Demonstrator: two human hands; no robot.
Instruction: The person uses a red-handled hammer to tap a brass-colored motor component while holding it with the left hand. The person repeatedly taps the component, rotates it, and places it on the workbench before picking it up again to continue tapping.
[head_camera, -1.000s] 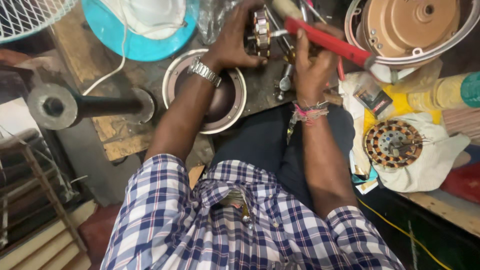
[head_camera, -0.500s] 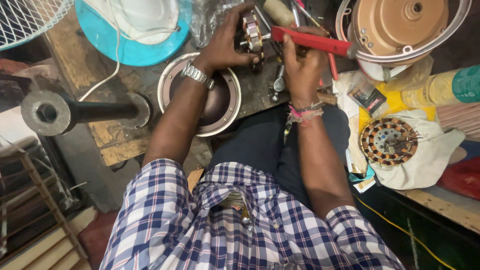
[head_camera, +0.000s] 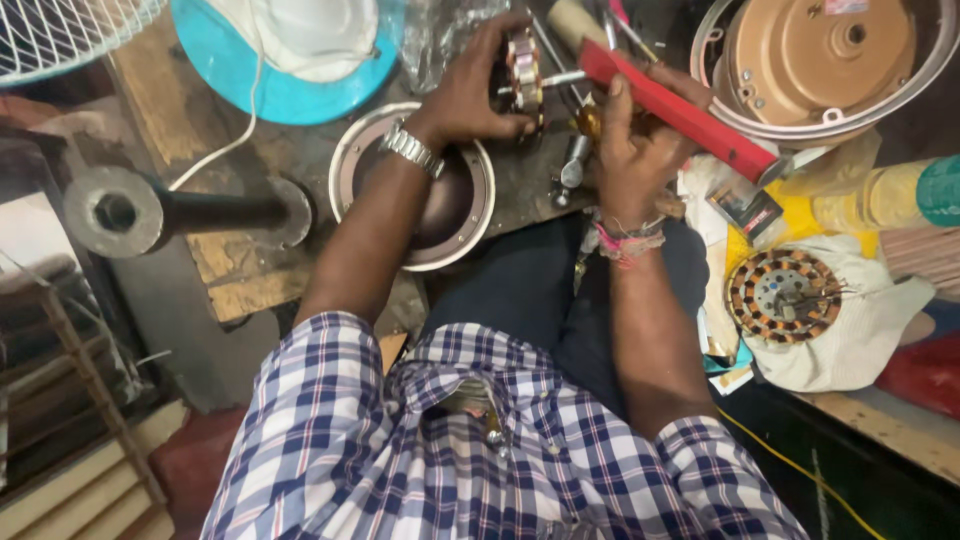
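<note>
1. Cluttered and dark, our tabletop (head_camera: 250, 150) is worn wood with a scuffed metal sheet, crowded with fan parts.
2. Our left hand (head_camera: 470, 90), a steel watch (head_camera: 410, 150) on its wrist, has its grip wrapped closed around a small motor core (head_camera: 522, 75), a stack of metal plates wound with coppery wire, held above the tabletop's far middle.
3. Our right hand (head_camera: 630, 150), threads tied at the wrist, closes its grip on a long red-handled tool (head_camera: 680, 115), a flat-sided bar whose thin metal shaft touches the motor core.
4. Just below the left wrist sits a round metal housing (head_camera: 420, 190), a shallow bowl with a pale rim.
5. To the right, a ring of copper windings (head_camera: 785, 295) lies on a white cloth (head_camera: 860, 330).
6. Far right, a tan domed cover (head_camera: 830, 50) rests in a wire ring.
7. Top left, a blue round base (head_camera: 260, 90) carries white plastic.
</note>
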